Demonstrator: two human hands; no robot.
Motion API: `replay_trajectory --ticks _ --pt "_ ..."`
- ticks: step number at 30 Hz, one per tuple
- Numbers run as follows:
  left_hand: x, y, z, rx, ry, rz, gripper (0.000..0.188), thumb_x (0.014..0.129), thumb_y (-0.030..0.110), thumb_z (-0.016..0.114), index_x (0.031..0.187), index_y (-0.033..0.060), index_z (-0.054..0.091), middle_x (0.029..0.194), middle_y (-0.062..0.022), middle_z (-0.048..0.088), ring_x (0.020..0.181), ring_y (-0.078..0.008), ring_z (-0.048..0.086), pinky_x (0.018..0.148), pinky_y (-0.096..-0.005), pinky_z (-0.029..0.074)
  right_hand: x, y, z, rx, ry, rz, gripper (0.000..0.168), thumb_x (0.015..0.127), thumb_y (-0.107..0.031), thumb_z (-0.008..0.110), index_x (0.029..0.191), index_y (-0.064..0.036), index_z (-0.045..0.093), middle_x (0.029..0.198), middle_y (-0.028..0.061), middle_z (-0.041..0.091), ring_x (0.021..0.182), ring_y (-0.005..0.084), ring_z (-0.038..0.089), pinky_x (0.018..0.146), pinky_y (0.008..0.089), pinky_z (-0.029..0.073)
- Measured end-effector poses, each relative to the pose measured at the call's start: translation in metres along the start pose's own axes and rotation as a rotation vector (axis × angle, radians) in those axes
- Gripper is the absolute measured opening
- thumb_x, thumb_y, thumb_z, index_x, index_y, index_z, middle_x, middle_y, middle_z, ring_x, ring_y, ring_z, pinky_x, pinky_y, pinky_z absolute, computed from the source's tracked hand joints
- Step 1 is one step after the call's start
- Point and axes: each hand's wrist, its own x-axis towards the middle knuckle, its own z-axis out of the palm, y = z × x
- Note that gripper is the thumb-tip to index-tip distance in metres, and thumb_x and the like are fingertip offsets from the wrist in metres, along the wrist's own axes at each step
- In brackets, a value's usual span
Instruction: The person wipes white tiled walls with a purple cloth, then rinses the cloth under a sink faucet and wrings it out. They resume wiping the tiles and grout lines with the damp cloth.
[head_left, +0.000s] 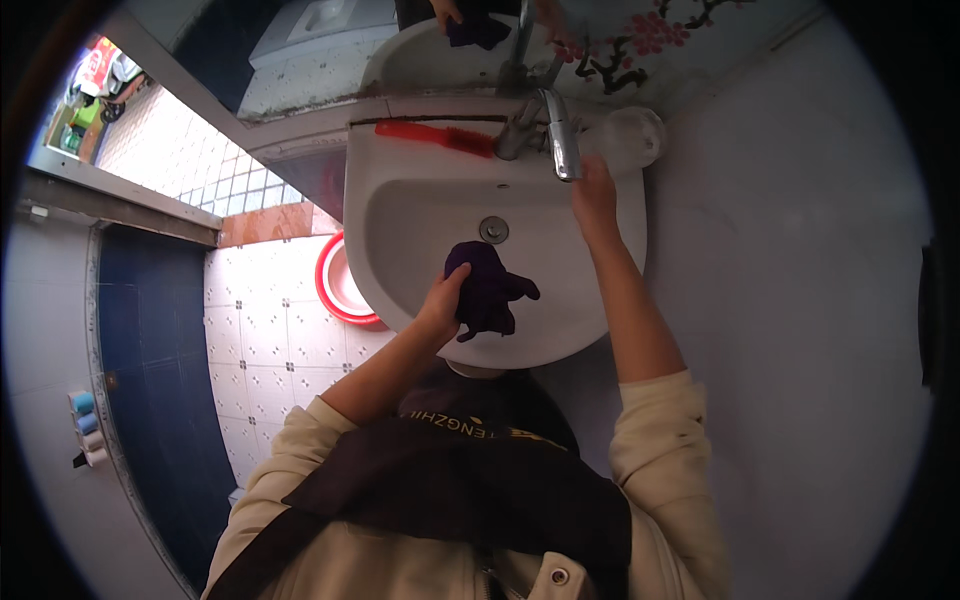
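A bunched dark purple cloth (487, 292) is in my left hand (444, 300), thumb on top, held over the front part of a white ceramic washbasin (555, 330). Loose ends of the cloth hang to the right and towards me. My right hand (596, 191) reaches to the back right of the basin, beside the spout of a chrome faucet (564, 146). Its fingertips are blurred and partly behind the spout, so whether they grip anything is unclear. The metal drain (493, 229) shows just beyond the cloth. No water stream can be made out.
A red brush (427, 136) lies on the basin's back ledge, left of the faucet base. At the back right corner stands a clear rounded container (637, 137). A mirror (420, 56) rises behind. Red-rimmed basins (330, 300) sit on the tiled floor at left.
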Motion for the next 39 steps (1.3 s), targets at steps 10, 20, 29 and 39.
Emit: replay_trajectory --ticks 10,20,29,39 --pt "0.027 -0.009 0.013 -0.105 0.061 0.067 0.041 0.085 0.022 0.054 0.117 0.0004 0.039 0.105 -0.0152 0.054 0.092 -0.0255 0.058 0.079 -0.0365 0.05 0.061 -0.013 0.01 -0.127 -0.152 0.083 0.04 0.087 -0.03 0.041 0.077 0.005 0.059 0.077 0.0234 0.059 0.076 0.0378 0.057 0.07 0.0426 0.043" --pt "0.054 -0.032 0.037 -0.213 0.133 0.096 0.033 0.089 0.021 0.048 0.114 -0.0008 0.044 0.104 -0.0148 0.057 0.09 -0.0263 0.06 0.08 -0.0381 0.05 0.062 0.011 0.006 0.278 -0.312 0.297 0.031 0.086 -0.019 0.043 0.097 0.005 0.059 0.09 0.0139 0.061 0.084 0.0197 0.061 0.068 0.027 0.049" --pt "0.059 -0.04 0.038 -0.206 0.276 0.019 0.028 0.088 0.02 0.05 0.108 0.0002 0.046 0.093 -0.0123 0.059 0.081 -0.0244 0.061 0.072 -0.0367 0.053 0.058 0.012 0.008 0.429 -0.267 0.344 0.03 0.088 -0.019 0.043 0.099 0.007 0.055 0.097 0.016 0.057 0.083 0.0208 0.06 0.07 0.028 0.054" --pt "0.064 -0.049 0.019 -0.093 0.293 -0.024 0.032 0.087 0.022 0.052 0.109 0.0005 0.045 0.093 -0.0121 0.058 0.08 -0.0237 0.061 0.071 -0.0363 0.052 0.052 0.043 0.02 0.389 -0.27 0.236 0.031 0.088 -0.023 0.044 0.099 0.003 0.055 0.091 0.0109 0.056 0.082 0.0177 0.057 0.072 0.0266 0.05"
